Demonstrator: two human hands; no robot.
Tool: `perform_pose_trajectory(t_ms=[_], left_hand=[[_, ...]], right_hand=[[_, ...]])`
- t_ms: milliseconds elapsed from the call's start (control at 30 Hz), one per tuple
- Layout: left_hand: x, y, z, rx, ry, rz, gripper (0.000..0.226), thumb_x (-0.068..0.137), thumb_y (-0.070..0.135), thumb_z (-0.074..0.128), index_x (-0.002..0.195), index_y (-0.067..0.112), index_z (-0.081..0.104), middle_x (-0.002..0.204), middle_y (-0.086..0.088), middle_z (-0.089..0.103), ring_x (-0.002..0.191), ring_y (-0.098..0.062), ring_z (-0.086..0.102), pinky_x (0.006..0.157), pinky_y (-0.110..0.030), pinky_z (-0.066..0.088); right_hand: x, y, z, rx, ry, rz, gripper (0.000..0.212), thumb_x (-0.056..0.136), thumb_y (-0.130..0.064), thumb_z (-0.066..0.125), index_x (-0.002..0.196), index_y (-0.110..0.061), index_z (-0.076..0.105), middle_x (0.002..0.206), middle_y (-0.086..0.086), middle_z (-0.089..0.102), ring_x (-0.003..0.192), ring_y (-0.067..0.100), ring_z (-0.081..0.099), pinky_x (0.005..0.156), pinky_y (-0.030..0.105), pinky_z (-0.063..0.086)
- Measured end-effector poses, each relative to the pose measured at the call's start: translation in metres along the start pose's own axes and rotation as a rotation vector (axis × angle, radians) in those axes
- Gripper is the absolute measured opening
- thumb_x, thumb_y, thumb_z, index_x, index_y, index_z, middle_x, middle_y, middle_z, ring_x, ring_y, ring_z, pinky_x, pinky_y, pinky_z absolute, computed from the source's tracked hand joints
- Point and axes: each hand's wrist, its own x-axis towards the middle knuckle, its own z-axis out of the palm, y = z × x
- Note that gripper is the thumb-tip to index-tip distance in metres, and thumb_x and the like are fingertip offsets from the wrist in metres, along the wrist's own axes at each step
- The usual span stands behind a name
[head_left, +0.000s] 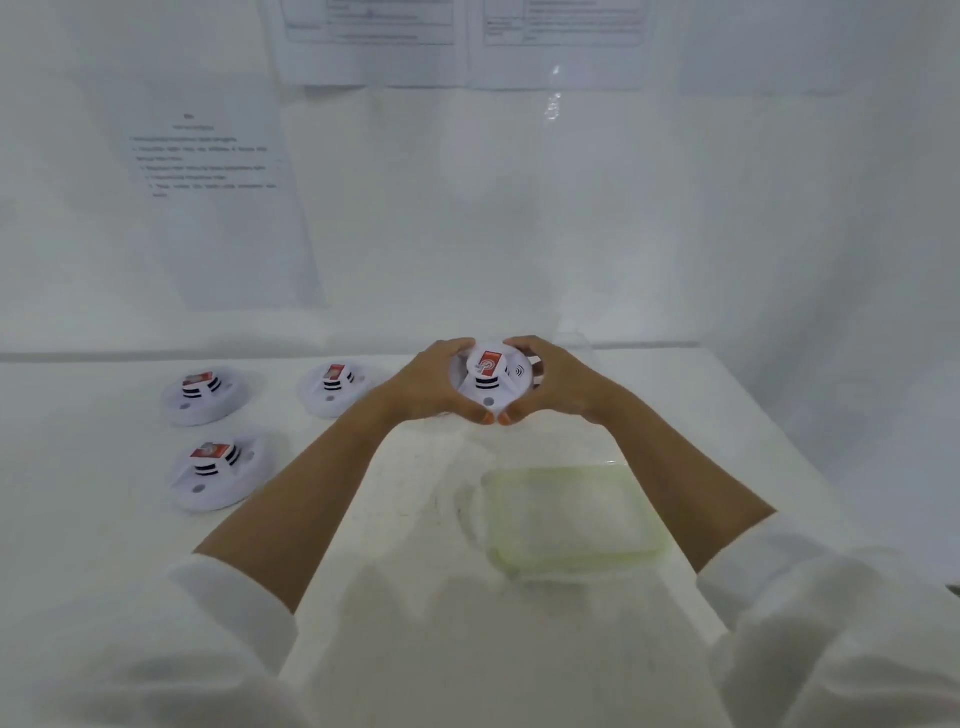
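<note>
A round white smoke detector (490, 375) with a red label on top is held over the far middle of the white table (395, 519). My left hand (434, 382) grips its left rim and my right hand (545, 382) grips its right rim, fingers curled over the back edge. Both thumbs meet under its near edge. Whether it touches the table I cannot tell.
Three more white smoke detectors lie on the left: one far left (203, 395), one nearer (221, 470), one beside my left wrist (335, 388). A clear plastic tray (571, 519) with a greenish rim sits near the middle right. Printed sheets (218, 208) hang on the back wall.
</note>
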Motion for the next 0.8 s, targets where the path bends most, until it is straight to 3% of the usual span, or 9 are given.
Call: perform_pose_trajectory(t_ms=[133,200,300,433,500,600,667,800], left_hand=[[0.015,0.019,0.022,-0.012,-0.002,-0.01,0.098,0.064,0.019,0.084,0.143,0.011,0.027,0.147,-0.003,0.035,0.133,-0.018,0.035,0.104,-0.024,0.029],[0.022,0.025,0.032,-0.004,-0.009,-0.027,0.107,0.059,0.027,0.087,0.145,0.015,0.024,0.148,-0.003,0.033,0.135,-0.019,0.033,0.111,-0.035,0.03],[0.03,0.036,0.044,0.042,-0.038,-0.04,0.121,0.049,0.04,0.086,0.146,0.024,0.017,0.146,-0.002,0.031,0.135,-0.021,0.029,0.11,-0.044,0.033],[0.041,0.046,0.053,0.007,-0.026,-0.021,0.12,0.059,0.024,0.086,0.146,0.036,0.004,0.137,-0.006,0.029,0.126,-0.022,0.034,0.107,-0.043,0.036],[0.045,0.048,0.054,-0.085,-0.024,-0.008,0.119,0.057,0.018,0.087,0.144,0.039,0.009,0.133,-0.004,0.029,0.122,-0.022,0.039,0.103,-0.042,0.042],[0.047,0.047,0.055,-0.296,0.009,0.043,0.111,0.052,0.008,0.087,0.135,0.036,0.019,0.121,0.0,0.041,0.112,-0.022,0.049,0.091,-0.043,0.052],[0.048,0.047,0.056,-0.431,0.05,0.062,0.109,0.052,0.004,0.086,0.132,0.033,0.017,0.117,0.003,0.044,0.107,-0.02,0.051,0.087,-0.038,0.053],[0.05,0.047,0.062,-0.516,0.098,0.143,0.114,0.043,0.017,0.091,0.134,0.02,0.022,0.136,-0.017,0.037,0.125,-0.03,0.044,0.093,-0.042,0.051]], right_hand=[[-0.005,0.019,-0.027,0.001,0.002,-0.014,0.082,0.056,0.001,0.085,0.125,-0.015,0.044,0.115,-0.003,0.054,0.102,0.014,0.053,0.089,0.027,0.048],[-0.007,0.027,-0.037,0.019,0.001,-0.02,0.08,0.055,0.002,0.084,0.123,-0.016,0.045,0.115,-0.003,0.054,0.1,0.012,0.054,0.085,0.023,0.048],[-0.008,0.035,-0.051,0.074,-0.009,-0.038,0.079,0.056,0.003,0.083,0.122,-0.019,0.046,0.113,-0.003,0.055,0.096,0.008,0.055,0.076,0.015,0.049],[-0.003,0.037,-0.067,0.104,-0.065,-0.058,0.086,0.063,-0.002,0.081,0.136,-0.018,0.038,0.128,-0.001,0.051,0.112,0.017,0.052,0.087,0.02,0.048],[0.0,0.036,-0.076,0.209,-0.103,-0.058,0.076,0.073,-0.009,0.075,0.138,-0.02,0.037,0.129,-0.003,0.05,0.114,0.016,0.054,0.096,0.028,0.046],[0.006,0.038,-0.088,0.561,-0.041,-0.001,0.049,0.09,-0.018,0.056,0.136,-0.017,0.039,0.114,-0.002,0.054,0.099,0.015,0.057,0.095,0.029,0.047],[0.008,0.043,-0.09,0.57,-0.008,0.068,0.036,0.094,-0.023,0.05,0.129,-0.015,0.046,0.104,0.0,0.055,0.088,0.015,0.056,0.09,0.03,0.046],[0.008,0.052,-0.077,0.507,-0.211,0.13,0.029,0.096,-0.035,0.043,0.113,-0.015,0.057,0.099,0.002,0.063,0.084,0.017,0.061,0.084,0.03,0.051]])
